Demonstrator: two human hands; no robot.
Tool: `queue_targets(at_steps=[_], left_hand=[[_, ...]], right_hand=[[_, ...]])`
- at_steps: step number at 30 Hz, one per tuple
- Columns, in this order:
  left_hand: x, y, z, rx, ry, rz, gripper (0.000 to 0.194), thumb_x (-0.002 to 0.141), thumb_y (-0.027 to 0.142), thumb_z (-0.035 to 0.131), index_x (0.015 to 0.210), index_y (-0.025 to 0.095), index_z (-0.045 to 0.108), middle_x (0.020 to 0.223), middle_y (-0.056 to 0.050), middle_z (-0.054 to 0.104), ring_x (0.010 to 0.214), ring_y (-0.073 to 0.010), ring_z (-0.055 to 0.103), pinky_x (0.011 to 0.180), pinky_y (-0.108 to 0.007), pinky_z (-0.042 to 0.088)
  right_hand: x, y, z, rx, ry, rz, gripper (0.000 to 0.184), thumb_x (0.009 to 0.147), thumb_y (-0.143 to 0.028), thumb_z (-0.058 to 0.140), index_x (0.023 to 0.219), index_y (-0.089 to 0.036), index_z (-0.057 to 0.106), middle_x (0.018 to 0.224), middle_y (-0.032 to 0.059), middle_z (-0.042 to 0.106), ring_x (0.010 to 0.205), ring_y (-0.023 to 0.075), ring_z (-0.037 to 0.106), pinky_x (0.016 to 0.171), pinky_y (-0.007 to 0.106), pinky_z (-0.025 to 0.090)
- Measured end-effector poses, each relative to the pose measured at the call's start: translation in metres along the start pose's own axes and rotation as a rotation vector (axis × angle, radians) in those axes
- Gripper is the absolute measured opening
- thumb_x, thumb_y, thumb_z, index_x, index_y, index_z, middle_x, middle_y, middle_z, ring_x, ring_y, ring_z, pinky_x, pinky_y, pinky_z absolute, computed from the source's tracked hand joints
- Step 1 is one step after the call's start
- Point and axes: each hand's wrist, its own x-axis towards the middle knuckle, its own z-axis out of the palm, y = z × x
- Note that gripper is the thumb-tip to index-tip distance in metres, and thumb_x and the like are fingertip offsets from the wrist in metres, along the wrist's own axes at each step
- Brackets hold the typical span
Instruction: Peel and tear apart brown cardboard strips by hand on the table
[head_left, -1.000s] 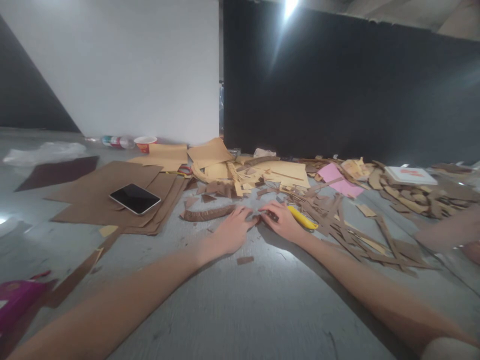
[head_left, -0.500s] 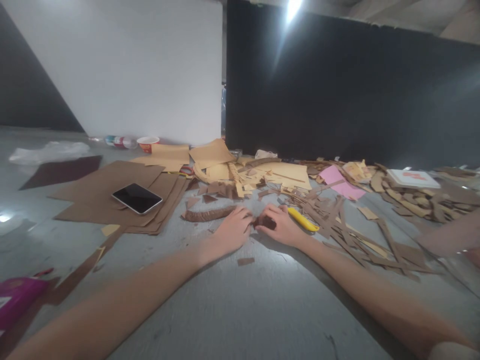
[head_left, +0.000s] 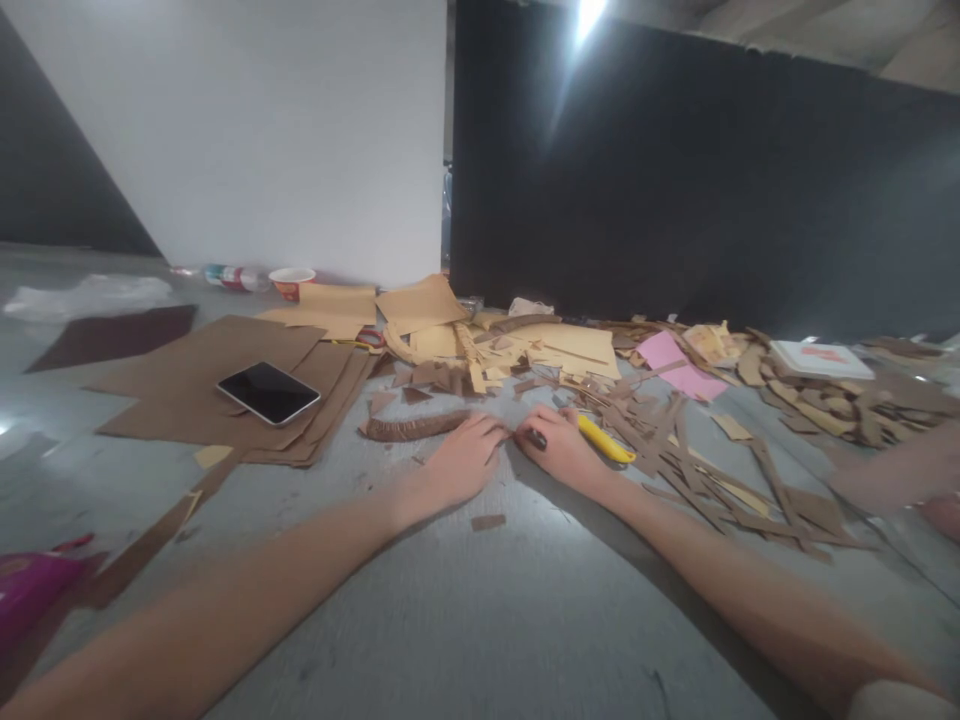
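My left hand (head_left: pixel 466 458) is closed, its fingers pinched over the right end of a curved brown cardboard strip (head_left: pixel 412 428) with fine cuts along its edge. My right hand (head_left: pixel 561 450) meets it fingertip to fingertip, closed as well. A small dark brown bit of cardboard (head_left: pixel 538 438) shows between the right thumb and fingers; the rest of it is hidden. Just right of that hand lies a yellow tool (head_left: pixel 606 440), its kind unclear. On the table in front of my wrists rests a small brown cardboard scrap (head_left: pixel 488 522).
A phone (head_left: pixel 268 392) lies on stacked brown cardboard sheets (head_left: pixel 195 360) at left. Cardboard offcuts (head_left: pixel 697 470) cover the right side, with a pink sheet (head_left: pixel 679 365) behind. A paper cup (head_left: pixel 292 283) stands far back. Another person's arm (head_left: pixel 900 468) reaches in at right.
My right fingers have curled tighter around the brown piece, which showed more half a second ago. Both hands have drawn together at the fingertips. The curved strip stays nearly in place.
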Motion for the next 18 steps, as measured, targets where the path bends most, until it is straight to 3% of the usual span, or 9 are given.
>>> queue_targets(at_steps=[9, 18], left_hand=[[-0.001, 0.0, 0.001, 0.211, -0.143, 0.078, 0.039, 0.104, 0.009, 0.048, 0.136, 0.012, 0.07, 0.144, -0.014, 0.07, 0.138, -0.0266, 0.059, 0.12, -0.042, 0.043], [0.002, 0.003, -0.007, 0.245, -0.17, 0.165, 0.037, 0.103, 0.008, 0.046, 0.127, 0.011, 0.074, 0.136, -0.015, 0.071, 0.135, -0.0284, 0.058, 0.118, -0.044, 0.042]], right_hand=[[-0.002, 0.014, -0.008, 0.033, -0.036, -0.215, 0.017, 0.11, -0.033, 0.062, 0.109, -0.027, 0.077, 0.107, 0.0049, 0.076, 0.098, 0.0226, 0.068, 0.1, 0.044, 0.038], [0.002, 0.012, -0.005, 0.017, -0.087, -0.126, 0.02, 0.114, -0.031, 0.057, 0.105, -0.024, 0.073, 0.105, 0.0044, 0.075, 0.099, 0.0221, 0.068, 0.097, 0.043, 0.035]])
